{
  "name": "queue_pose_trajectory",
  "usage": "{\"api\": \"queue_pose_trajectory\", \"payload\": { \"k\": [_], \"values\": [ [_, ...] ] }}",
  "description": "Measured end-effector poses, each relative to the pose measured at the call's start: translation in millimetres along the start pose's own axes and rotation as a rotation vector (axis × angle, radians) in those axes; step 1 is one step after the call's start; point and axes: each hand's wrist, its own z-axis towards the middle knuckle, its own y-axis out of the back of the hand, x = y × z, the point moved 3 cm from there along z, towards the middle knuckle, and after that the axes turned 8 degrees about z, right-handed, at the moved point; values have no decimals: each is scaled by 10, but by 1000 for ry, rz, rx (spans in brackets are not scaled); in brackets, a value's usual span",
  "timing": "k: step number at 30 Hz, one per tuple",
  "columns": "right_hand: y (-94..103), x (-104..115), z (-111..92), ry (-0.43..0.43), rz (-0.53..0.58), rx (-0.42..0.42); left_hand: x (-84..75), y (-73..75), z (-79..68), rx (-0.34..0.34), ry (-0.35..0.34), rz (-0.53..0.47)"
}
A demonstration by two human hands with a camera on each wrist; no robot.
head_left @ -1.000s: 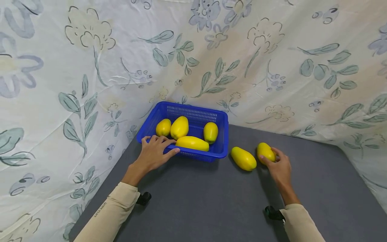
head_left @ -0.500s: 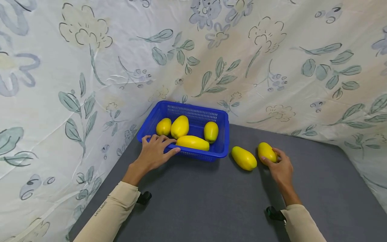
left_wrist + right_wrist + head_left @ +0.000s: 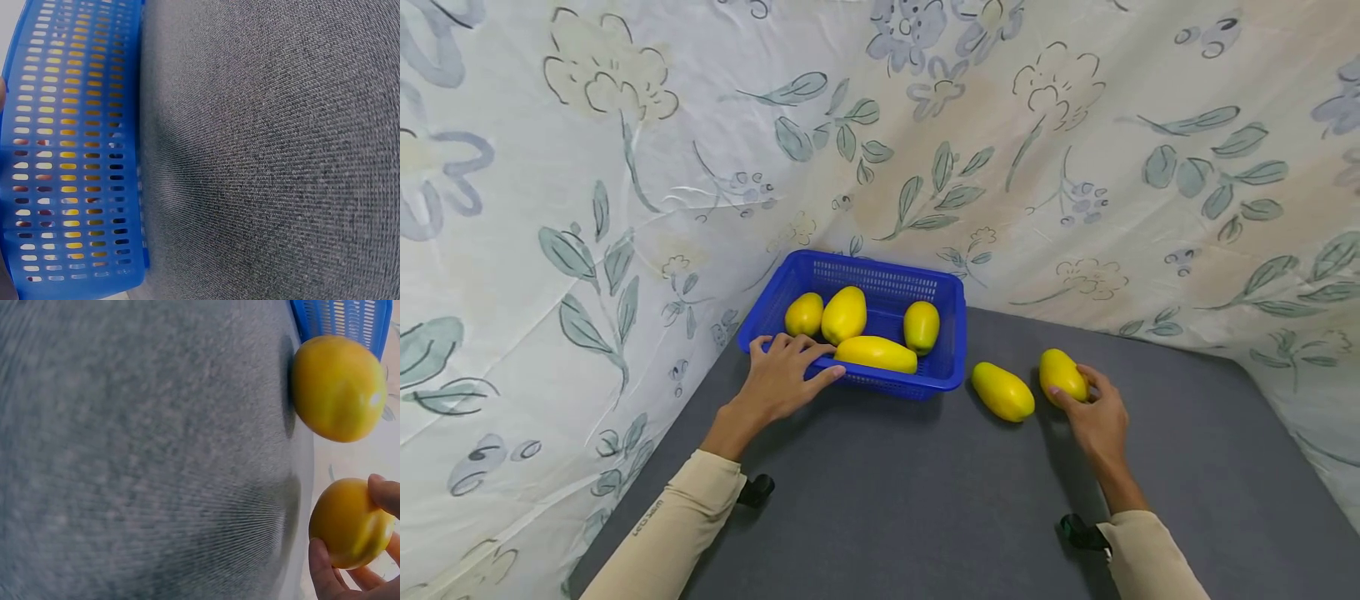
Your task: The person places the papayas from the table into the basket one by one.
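My left hand grips the near rim of a blue plastic basket, its fingers over the edge and its thumb along the outside. Several yellow mangoes lie inside; the nearest mango stretches along the front wall, by the fingertips. At the right, my right hand holds another mango between thumb and fingers. In the right wrist view, the thumb and fingers wrap this held mango; whether it touches the table I cannot tell. One loose mango lies between basket and right hand.
A dark grey table spreads under everything. Floral cloth hangs behind and along the left side, close to the basket's back. The basket's slotted side wall fills the left part of the left wrist view.
My right hand and its mango have shifted very slightly to the right, a little farther from the loose mango. The left hand and the basket stay in place.
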Motion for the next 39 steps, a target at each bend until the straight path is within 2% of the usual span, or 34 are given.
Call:
{"api": "queue_pose_trajectory", "payload": {
  "k": [8,20,39],
  "values": [
    [-2,89,-13,10,22,5,13,-23,-3,-1,2,4],
    [-41,352,-79,29,88,46,6,-18,-12,-2,6,0],
    [-242,854,-276,111,207,110,-24,-18,-10,-16,4,0]
  ]
}}
